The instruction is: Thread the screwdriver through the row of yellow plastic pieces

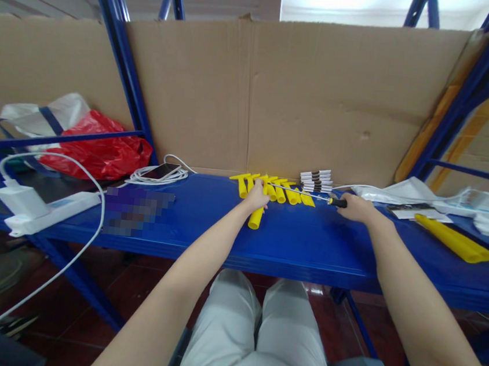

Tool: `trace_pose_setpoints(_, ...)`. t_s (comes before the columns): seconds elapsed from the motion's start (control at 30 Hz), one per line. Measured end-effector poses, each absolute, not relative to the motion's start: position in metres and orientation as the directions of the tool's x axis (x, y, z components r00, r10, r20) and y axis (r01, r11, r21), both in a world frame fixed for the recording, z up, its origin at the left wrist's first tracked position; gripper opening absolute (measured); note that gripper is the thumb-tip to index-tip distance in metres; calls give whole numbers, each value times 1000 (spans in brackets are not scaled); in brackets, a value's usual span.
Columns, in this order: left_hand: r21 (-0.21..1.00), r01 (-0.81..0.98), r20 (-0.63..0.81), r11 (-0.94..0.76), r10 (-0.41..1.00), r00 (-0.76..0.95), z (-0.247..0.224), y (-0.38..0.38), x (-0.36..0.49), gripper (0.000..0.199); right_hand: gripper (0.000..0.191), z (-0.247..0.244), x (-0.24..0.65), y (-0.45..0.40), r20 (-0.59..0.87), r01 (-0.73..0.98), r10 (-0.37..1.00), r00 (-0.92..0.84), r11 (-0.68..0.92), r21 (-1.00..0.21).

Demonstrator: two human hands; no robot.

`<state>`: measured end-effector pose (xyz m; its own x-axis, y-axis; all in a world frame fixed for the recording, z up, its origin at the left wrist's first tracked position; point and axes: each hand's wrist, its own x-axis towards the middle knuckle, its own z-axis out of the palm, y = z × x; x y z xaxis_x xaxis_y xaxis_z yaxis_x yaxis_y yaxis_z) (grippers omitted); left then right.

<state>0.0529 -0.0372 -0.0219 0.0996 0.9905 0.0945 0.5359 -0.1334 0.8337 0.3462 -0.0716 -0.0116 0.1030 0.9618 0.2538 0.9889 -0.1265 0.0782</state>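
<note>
My left hand (257, 198) is closed around a yellow T-shaped plastic piece (255, 219), whose round tube end points toward me. My right hand (354, 208) grips a screwdriver (337, 202) by its black and yellow handle. The long metal shaft runs left toward the top of the held piece; whether the tip touches it I cannot tell. Behind and beside my left hand lies a row of several similar yellow pieces (292, 196) on the blue bench (205, 225). My fingers partly hide the held piece.
White stacked items with dark bands (317, 181) stand against the cardboard (323, 98). At left are a red bag (99, 147), a phone (162, 171) with coiled white cable and a power strip (60, 210). Yellow tubes (452, 238) and white plastic (401, 191) lie at right.
</note>
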Motion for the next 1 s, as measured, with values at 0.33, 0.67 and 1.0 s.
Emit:
trace_pose_setpoints(0.33, 833, 538, 88, -128, 991, 99, -22, -36, 53, 55, 27, -10, 348, -76, 349, 990, 935, 64, -104, 98)
trace_pose_setpoints(0.67, 831, 541, 97, -130, 991, 89, -21, -38, 53, 53, 26, -12, 350, -74, 385, 989, 918, 93, -130, 72)
trace_pose_setpoints(1.0, 824, 550, 95, -136, 990, 102, -20, -39, 53, 52, 35, -7, 344, -79, 317, 984, 939, 130, -162, 76)
